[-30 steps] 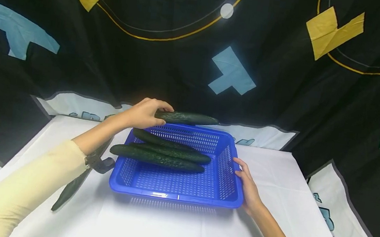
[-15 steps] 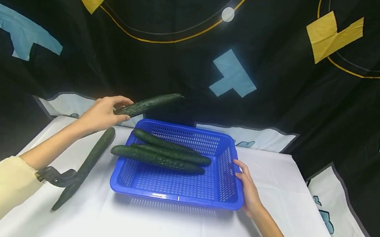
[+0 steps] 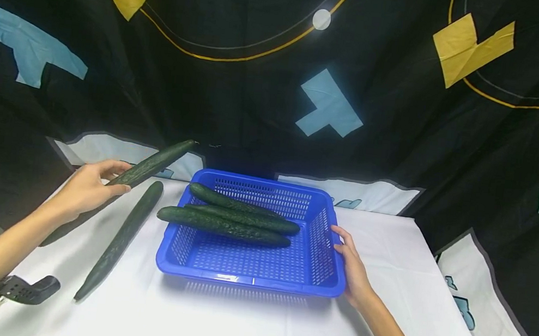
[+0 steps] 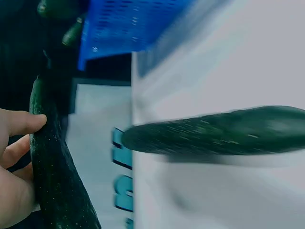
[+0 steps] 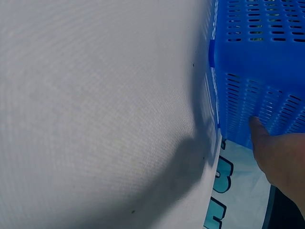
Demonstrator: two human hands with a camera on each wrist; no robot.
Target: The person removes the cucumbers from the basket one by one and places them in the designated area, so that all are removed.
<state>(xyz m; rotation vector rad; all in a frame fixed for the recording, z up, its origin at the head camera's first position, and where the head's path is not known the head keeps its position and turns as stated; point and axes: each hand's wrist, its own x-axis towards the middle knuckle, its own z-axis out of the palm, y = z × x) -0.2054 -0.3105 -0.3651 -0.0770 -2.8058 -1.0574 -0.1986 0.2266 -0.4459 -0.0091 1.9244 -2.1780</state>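
My left hand [image 3: 87, 188] pinches a long dark-green cucumber [image 3: 160, 161] between thumb and fingers. It is tilted, far end raised, over the left of the table. In the left wrist view the thumb and fingers press on this cucumber [image 4: 59, 176]. A second cucumber [image 3: 121, 243] lies slantwise on the white cloth between that hand and a blue plastic basket [image 3: 252, 282]. Inside the basket three cucumbers lie side by side, the nearest cucumber [image 3: 224, 225] poking over the left rim. My right hand [image 3: 355, 267] grips the basket's right side, fingers over the rim.
A white-clothed table [image 3: 213, 326] carries everything. Behind it hangs a black curtain [image 3: 236, 104] with yellow and blue shapes. Each wrist wears a black strap, such as the left strap [image 3: 25, 289].
My left hand has carried its cucumber from above the basket's back rim leftward and down toward the table's left side. The right hand and basket stay in place.
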